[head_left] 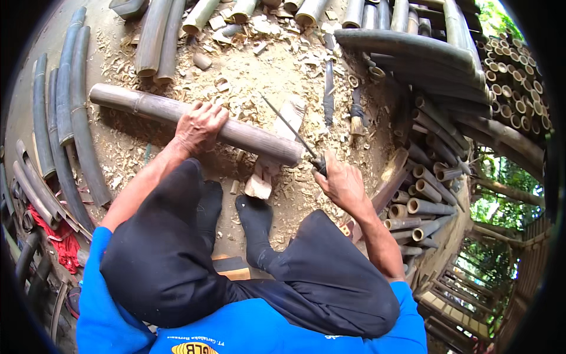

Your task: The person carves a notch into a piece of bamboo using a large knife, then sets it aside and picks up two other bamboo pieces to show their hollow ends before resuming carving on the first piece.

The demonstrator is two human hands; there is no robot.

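Observation:
A thick brown bamboo pole (253, 137) lies aslant in front of me, its left end farther away than its right. My left hand (202, 125) is closed over its middle from above. In my right hand (342, 182) is the dark handle of a long, thin-bladed knife (290, 127); the fingers are wrapped round it. The blade points away and to the left, passing over the pole close to its right end. Beneath that end, a pale wooden block (258, 186) shows on the near side, just ahead of my feet.
Pale shavings (236, 76) cover the ground ahead. A dark, narrow tool (328, 94) and a wrapped piece with a frayed end (357, 115) lie beyond the knife. Bamboo lengths (76, 106) line the left; cut tubes (427, 206) are stacked right. Red cloth (62, 242) lies left.

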